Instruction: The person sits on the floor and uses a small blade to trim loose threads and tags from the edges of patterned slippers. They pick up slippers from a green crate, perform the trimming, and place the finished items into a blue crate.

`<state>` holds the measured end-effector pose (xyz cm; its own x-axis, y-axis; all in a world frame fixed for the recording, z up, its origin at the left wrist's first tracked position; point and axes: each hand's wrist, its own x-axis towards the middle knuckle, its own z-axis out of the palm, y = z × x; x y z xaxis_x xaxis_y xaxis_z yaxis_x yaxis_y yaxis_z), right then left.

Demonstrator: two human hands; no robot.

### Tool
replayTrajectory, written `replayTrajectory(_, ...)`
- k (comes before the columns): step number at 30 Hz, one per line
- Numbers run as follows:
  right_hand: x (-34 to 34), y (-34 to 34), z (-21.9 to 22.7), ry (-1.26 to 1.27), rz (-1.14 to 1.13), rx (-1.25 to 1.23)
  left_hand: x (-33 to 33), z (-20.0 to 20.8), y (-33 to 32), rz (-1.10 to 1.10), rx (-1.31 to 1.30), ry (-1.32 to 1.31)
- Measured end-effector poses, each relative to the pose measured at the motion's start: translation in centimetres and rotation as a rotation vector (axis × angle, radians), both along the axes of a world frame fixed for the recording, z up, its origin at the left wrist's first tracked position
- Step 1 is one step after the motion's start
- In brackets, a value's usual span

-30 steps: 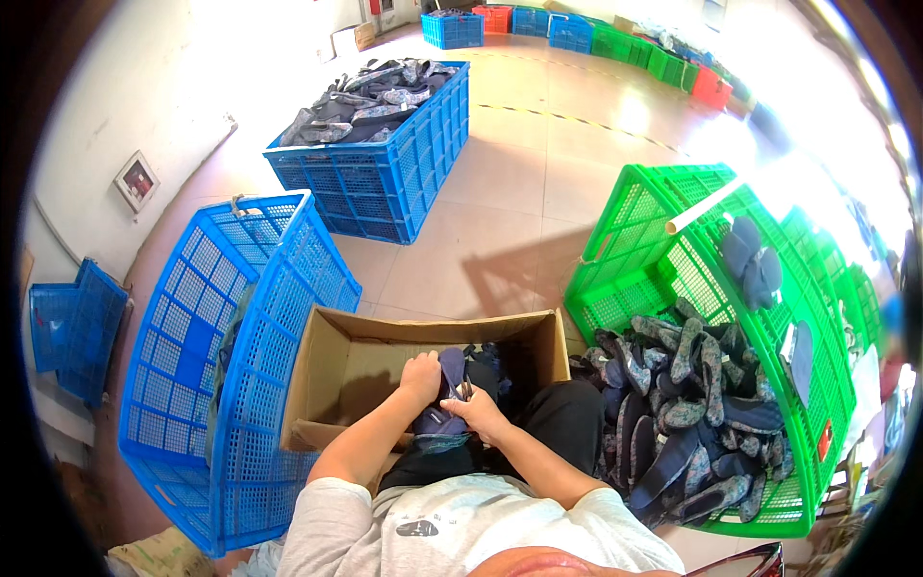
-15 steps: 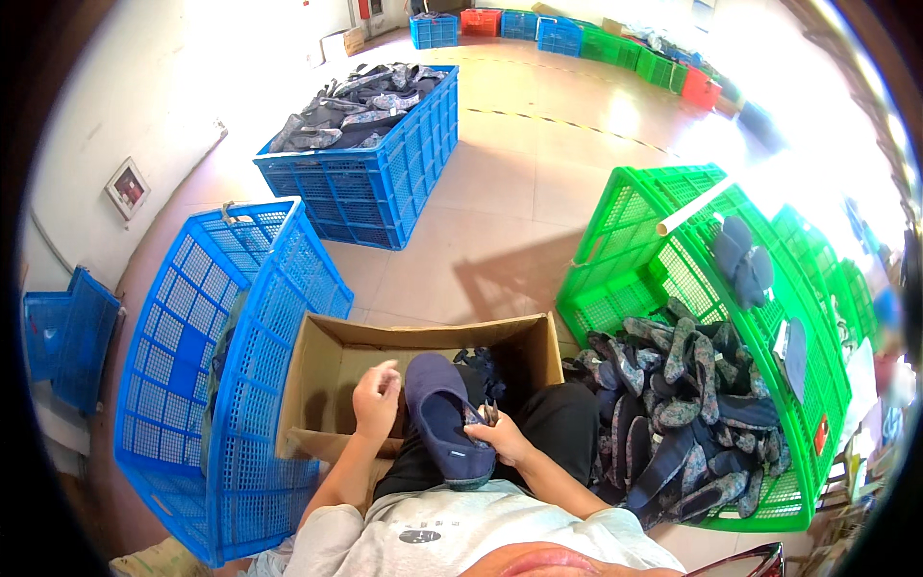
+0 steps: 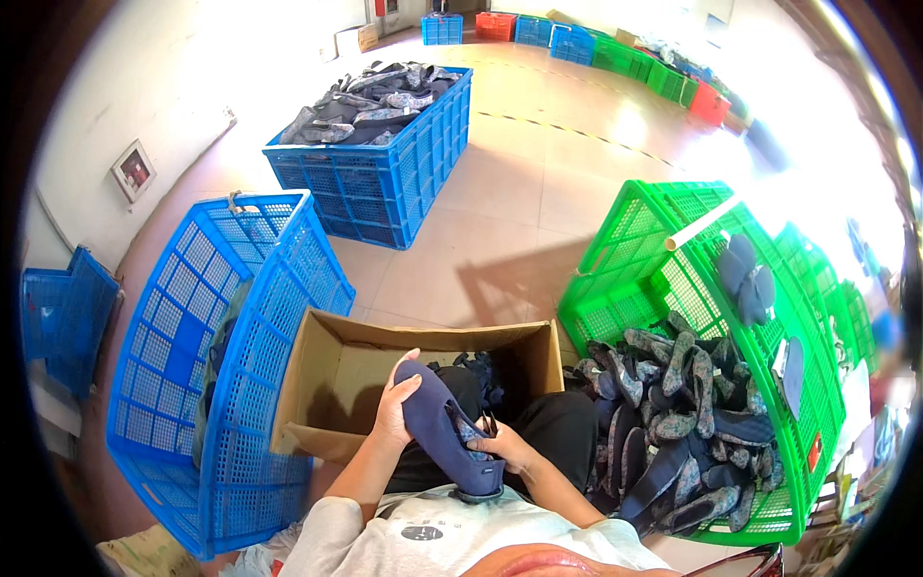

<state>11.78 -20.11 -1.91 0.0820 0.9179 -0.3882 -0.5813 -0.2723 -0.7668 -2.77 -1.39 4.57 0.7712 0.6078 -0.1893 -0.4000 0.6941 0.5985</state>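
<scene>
Head cam: one dark blue slipper [image 3: 437, 423] sits between both hands, long axis running from far-left toward the chest. Left hand [image 3: 396, 409] curls over its toe end, right hand [image 3: 507, 449] pinches the strap near the heel. One cardboard box [image 3: 336, 370] just beyond, three blue crates, green crate [image 3: 673, 240] of slippers right.

The floor [image 3: 538, 173] is smooth beige tile, glossy, with a dashed dark line crossing it beyond the big blue crate [image 3: 385, 183] that stands full of dark pieces. Left of that crate runs a pale wall [image 3: 144, 87] carrying a small framed panel [image 3: 132, 170]. Far behind the crate, a row of blue, red and green crates [image 3: 577, 43] lines the room's edge. Strong light glares off the floor to the crate's right.
</scene>
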Motion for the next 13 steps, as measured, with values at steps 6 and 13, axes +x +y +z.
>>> replayTrajectory(6, 1.2, -0.2, -0.5, -0.407, 0.113, -0.081, 1.1, 4.7, -3.1, 0.247, 0.853, 0.3)
replayTrajectory(13, 0.8, -0.5, -1.5, -0.241, 0.124, -0.337, 5.5, 5.7, -7.0, 0.155, 1.191, -0.046)
